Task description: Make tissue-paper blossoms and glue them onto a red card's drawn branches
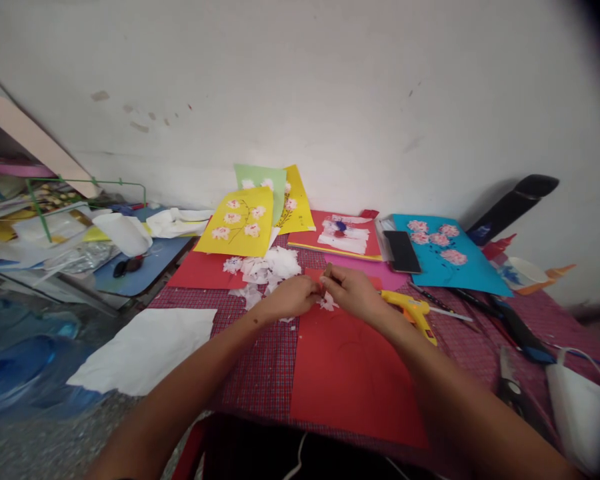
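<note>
Seemingly clamping white tissue [329,303] between left hand [297,295] and right hand [354,289]. Near yellow glue gun [414,309] at three o'clock.

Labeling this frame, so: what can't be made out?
Head view, all:
What left hand and right hand may grip: hidden by their fingers.
Rear yellow card: lettering, if any, too small to read.
Blue plastic container: blurred, cut off by left edge.
White item, lower right: cut off by right edge.

5–6 o'clock, near centre: detail between left hand [296,297] and right hand [353,291] too small to tell. 8 o'clock: blue plastic container [25,363] blurred, cropped. 4 o'clock: white object [583,413] cropped
</note>
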Motion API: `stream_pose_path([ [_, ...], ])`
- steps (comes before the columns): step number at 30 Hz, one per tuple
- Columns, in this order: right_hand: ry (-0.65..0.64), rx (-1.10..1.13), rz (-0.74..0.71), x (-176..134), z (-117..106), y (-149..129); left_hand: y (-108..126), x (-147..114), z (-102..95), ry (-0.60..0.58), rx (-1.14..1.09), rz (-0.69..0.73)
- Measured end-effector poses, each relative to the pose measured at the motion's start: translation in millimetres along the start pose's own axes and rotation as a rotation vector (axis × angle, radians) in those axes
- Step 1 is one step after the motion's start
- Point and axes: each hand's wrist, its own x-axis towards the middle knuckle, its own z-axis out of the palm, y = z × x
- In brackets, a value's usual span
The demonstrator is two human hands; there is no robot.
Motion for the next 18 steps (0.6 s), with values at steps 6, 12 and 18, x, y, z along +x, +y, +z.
stream_pose_path([
  [6,-0.029,0.075,0.009,1,-1,0,-2,-2,-3.8,-0.045,0.100,0.031],
  [12,-0.033,0.059,0.025,-1,-2,3,-2,-10,-0.2,-0.015,0.147,-0.027],
  [18,-0.022,0.074,0.021,-2,-5,3,4,-20,2.5,-0.039,0.301,0.030],
])
